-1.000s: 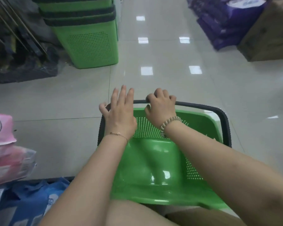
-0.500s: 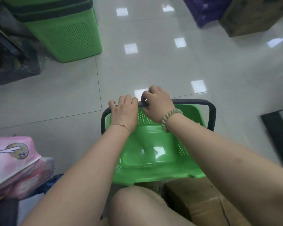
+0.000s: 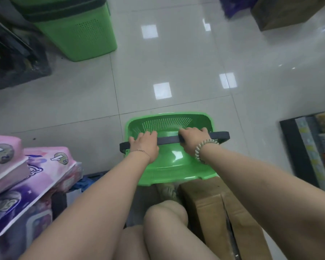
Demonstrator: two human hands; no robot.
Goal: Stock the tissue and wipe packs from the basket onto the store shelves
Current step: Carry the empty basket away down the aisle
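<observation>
At the middle of the view, just past a bare knee (image 3: 165, 212): green basket (image 3: 169, 166), perforated far wall toward 12 o'clock, dark handle (image 3: 169, 140) lying across its mouth from 9 to 3 o'clock. On the handle's 9 o'clock stretch, left hand (image 3: 144, 145), fingers bent over the bar's far edge and clasping it, thin chain at the wrist. Toward 3 o'clock on the same bar, right hand (image 3: 192, 139), fingers wrapped round it in a firm grasp, beaded bracelet (image 3: 204, 149) at the wrist. Between the two hands, a short bare length of handle. (Left thumb out at the bar's 9 o'clock side, possibly hooked beneath it; hard to tell through the blur.)

Against the basket's 6 o'clock rim, a brown cardboard box (image 3: 214, 203). At 9 o'clock from the basket and apart from it, pink tissue packs (image 3: 45, 166) stacked aslant atop purple packs (image 3: 17, 207). Far off at 11 o'clock, a stack of green baskets (image 3: 79, 34) on the glossy tiled floor (image 3: 176, 62). At 3 o'clock, a low dark shelf (image 3: 296, 151) with colourful packs. At 1 o'clock, a second cardboard box (image 3: 281, 14), cut off by the frame edge.
</observation>
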